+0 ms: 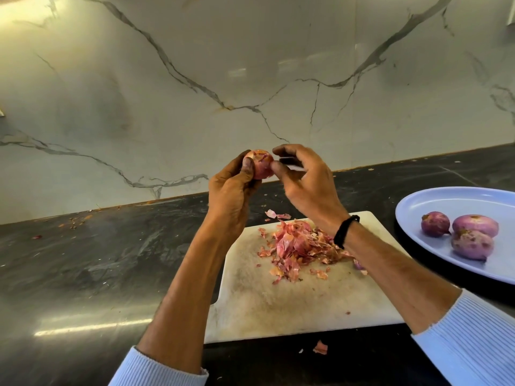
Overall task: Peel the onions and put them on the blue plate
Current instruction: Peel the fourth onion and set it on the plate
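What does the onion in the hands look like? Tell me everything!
The onion is small, round and pinkish-red, with dry papery skin flaking loose on top, so it is partly peeled. It is held in the air beyond the cutting board. The left hand grips it from the left and below; the right hand pinches at its right side with thumb and forefinger.

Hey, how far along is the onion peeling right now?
Done: three peeled onions sit on the blue plate, with skins piled on the board. In hand: the left hand holds a fourth onion while the right hand picks at its skin. Left: finishing and plating it.
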Available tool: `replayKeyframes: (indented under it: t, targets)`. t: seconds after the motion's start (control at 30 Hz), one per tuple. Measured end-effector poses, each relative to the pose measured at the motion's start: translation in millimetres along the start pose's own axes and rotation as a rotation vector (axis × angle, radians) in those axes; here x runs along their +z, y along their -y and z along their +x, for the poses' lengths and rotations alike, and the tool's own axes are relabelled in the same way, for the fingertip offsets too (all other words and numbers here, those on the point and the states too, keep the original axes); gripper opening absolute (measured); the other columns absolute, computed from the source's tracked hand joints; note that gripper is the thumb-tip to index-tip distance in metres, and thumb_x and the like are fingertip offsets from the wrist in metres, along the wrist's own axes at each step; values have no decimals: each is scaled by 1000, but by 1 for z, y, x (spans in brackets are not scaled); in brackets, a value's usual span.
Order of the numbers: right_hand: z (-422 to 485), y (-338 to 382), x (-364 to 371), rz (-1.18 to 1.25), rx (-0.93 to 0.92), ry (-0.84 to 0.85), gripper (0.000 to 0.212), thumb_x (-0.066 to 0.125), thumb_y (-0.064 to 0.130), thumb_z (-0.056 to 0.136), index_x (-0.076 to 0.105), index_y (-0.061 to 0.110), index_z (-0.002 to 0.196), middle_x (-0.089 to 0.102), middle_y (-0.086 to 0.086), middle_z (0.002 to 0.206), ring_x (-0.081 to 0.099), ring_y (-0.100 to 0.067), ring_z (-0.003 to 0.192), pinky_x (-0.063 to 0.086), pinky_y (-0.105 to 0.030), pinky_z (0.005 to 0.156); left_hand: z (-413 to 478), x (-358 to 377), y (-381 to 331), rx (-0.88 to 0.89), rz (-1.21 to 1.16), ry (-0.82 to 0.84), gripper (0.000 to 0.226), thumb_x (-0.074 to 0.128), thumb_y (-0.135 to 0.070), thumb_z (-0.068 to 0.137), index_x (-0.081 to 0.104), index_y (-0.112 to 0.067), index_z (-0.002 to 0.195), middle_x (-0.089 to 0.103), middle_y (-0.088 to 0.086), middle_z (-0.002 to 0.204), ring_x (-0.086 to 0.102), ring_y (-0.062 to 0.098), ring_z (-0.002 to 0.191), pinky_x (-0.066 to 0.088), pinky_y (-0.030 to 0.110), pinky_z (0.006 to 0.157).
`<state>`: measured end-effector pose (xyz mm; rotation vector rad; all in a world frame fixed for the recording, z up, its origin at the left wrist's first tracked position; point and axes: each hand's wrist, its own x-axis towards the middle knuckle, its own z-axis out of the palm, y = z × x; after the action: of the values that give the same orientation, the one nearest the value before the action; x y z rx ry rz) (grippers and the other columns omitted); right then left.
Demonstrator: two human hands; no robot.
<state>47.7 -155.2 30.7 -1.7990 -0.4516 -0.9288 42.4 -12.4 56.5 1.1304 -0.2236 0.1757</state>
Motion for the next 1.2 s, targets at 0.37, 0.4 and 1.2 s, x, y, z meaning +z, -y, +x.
replayKeyframes:
  t: [0.37,0.4,1.2]
  targets:
    - [-1,4,4,349,317,-120,8,65,2,93,70,3,99,69,-8,91,67,-10,78,56,-21,67,-4,7,7,-74,-17,21,30,48,-8,103,61,-7,130,66,13,126,65,30,115,59,35,91]
    - [0,3,4,337,318,-123,8,63,1,94,69,3,99,69,-7,91,66,-10,78,56,-23,69,-5,7,6,-79,2,42,27,49,-11,103,64,-8,125,67,12,123,66,29,114,59,33,90]
    - [2,2,-1,20,-31,-64,21,73,21,90,74,8,106,72,-2,102,67,-12,98,57,-30,88,-10,2,-2,-181,19,84,27,46,-29,105,65,-14,117,66,18,124,65,35,116,58,38,94]
